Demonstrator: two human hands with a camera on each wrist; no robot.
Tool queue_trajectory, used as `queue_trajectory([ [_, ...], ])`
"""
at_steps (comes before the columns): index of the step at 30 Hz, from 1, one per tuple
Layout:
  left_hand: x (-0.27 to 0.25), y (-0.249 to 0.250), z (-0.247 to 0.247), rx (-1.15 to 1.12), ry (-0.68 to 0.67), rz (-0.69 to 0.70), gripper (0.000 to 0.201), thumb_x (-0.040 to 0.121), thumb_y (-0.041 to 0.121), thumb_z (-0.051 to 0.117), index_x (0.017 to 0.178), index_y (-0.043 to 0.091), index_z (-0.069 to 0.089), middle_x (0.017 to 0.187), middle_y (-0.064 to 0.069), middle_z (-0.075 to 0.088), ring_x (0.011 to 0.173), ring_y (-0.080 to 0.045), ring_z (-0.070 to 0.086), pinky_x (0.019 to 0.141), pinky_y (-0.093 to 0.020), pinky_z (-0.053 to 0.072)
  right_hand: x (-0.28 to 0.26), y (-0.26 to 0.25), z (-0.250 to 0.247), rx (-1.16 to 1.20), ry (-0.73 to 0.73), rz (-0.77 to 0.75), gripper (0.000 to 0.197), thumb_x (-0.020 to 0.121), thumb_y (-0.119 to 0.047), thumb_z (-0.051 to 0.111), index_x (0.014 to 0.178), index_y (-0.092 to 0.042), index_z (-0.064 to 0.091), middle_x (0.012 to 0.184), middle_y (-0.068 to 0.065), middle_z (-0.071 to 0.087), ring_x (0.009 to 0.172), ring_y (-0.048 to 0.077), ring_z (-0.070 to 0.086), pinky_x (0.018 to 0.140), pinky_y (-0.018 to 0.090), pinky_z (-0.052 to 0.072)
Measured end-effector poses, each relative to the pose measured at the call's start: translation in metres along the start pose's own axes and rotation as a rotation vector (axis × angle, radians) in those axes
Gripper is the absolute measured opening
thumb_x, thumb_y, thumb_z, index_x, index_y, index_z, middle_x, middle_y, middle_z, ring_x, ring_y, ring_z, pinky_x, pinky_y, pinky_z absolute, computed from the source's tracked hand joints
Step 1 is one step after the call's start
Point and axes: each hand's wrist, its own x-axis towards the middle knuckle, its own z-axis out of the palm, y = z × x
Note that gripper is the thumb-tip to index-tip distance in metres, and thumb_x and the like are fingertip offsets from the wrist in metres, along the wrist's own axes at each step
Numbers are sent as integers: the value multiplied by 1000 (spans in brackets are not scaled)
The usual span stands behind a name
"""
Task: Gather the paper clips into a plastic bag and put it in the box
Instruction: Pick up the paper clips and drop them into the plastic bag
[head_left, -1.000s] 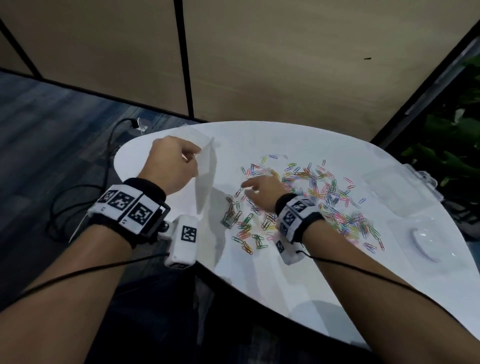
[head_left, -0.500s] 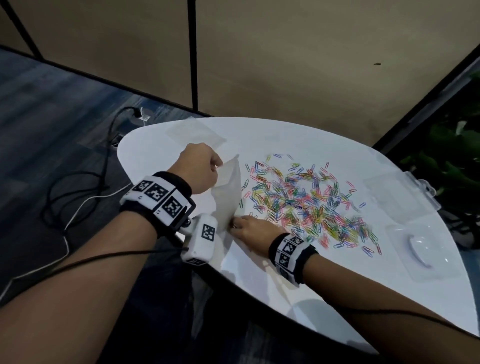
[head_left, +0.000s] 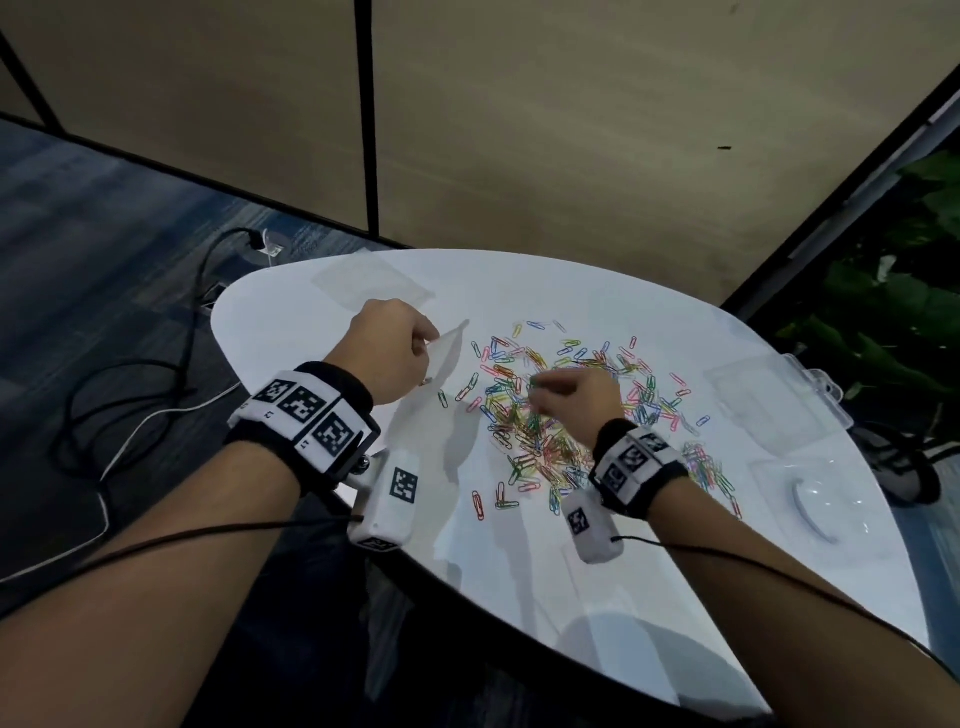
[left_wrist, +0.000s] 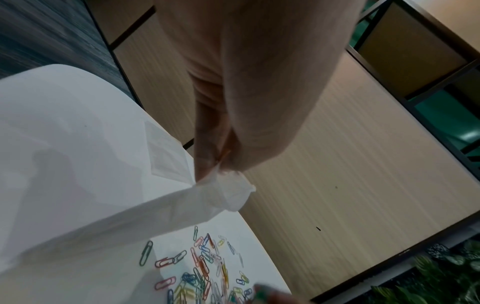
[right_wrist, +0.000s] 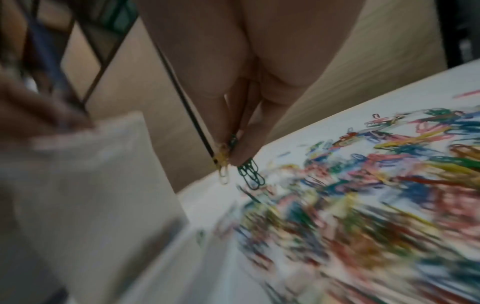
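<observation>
Coloured paper clips (head_left: 566, 405) lie in a wide scatter across the middle of the white table (head_left: 675, 597). My left hand (head_left: 392, 351) pinches the top edge of a clear plastic bag (head_left: 441, 358) and holds it up at the left of the pile; the bag (left_wrist: 182, 205) hangs from the fingers toward the table. My right hand (head_left: 576, 397) is over the pile and pinches a few paper clips, green and yellow ones (right_wrist: 249, 172), between its fingertips. The clear plastic box (head_left: 769, 400) lies open at the right side of the table.
A second flat clear bag (head_left: 371, 283) lies at the table's far left. The box's other clear half (head_left: 815, 504) sits by the right edge. Cables (head_left: 156, 395) trail on the floor to the left. Wooden panels stand behind the table, plants at the right.
My right hand left the bag's lower corner, moved right over the pile and picked up a few clips. My left hand still holds the bag upright.
</observation>
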Motion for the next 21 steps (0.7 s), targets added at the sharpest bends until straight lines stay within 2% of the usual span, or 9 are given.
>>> queue_trajectory([
  [2,0,2,4,10,-34,-1,27,86,-2,50,93,2,76,84,-15,75,83,-29,69,81,-39,59,-2,-20,-9,324,-3,35,26,82,0,73,108,0,71,97,15,75,84,24,75,86,37,59],
  [5,2,5,10,28,-64,5,28,83,-3,50,87,3,77,83,-13,76,82,-27,69,79,-37,59,-9,-52,-7,649,-47,27,28,82,6,71,110,7,68,101,21,73,86,27,74,84,32,59],
  [6,2,6,13,32,-67,13,29,82,-3,50,88,6,78,83,-11,76,83,-26,68,80,-36,59,-11,-60,-1,720,-62,25,28,82,7,70,110,8,67,99,20,73,86,27,74,84,31,60],
  [9,2,9,18,20,-65,8,33,86,2,52,104,12,78,92,-8,76,87,-26,68,85,-34,57,-18,-73,26,814,-84,49,27,82,10,68,109,10,66,93,19,72,78,23,73,81,28,60],
  [12,2,10,22,-3,-63,14,32,86,5,51,104,15,77,91,-10,75,87,-29,68,85,-36,56,-19,-71,52,715,-25,67,21,81,10,70,102,7,68,86,20,71,72,26,71,80,31,61],
  [15,2,10,24,-49,-57,-2,31,87,2,52,102,11,77,88,-14,75,86,-31,69,83,-37,57,-16,-61,66,439,42,31,17,75,5,73,82,-11,73,84,21,72,75,31,71,82,43,60],
  [17,3,8,25,-71,-54,-6,30,88,3,53,105,12,77,90,-11,75,82,-26,68,79,-32,57,-15,-60,69,210,39,-20,22,71,0,75,68,-22,72,78,11,75,76,26,73,83,42,60],
  [19,4,7,26,-80,-38,-3,29,89,4,55,108,12,76,96,-8,74,82,-21,66,76,-25,51,-14,-63,69,88,17,-64,20,73,-1,74,67,-20,72,74,7,74,74,22,74,80,38,61],
  [21,5,5,24,-97,-31,-6,28,90,4,55,109,10,75,95,-9,74,83,-21,67,77,-25,52,-13,-67,70,-3,25,-121,15,76,-2,71,71,-16,74,71,5,73,72,23,73,75,39,61],
])
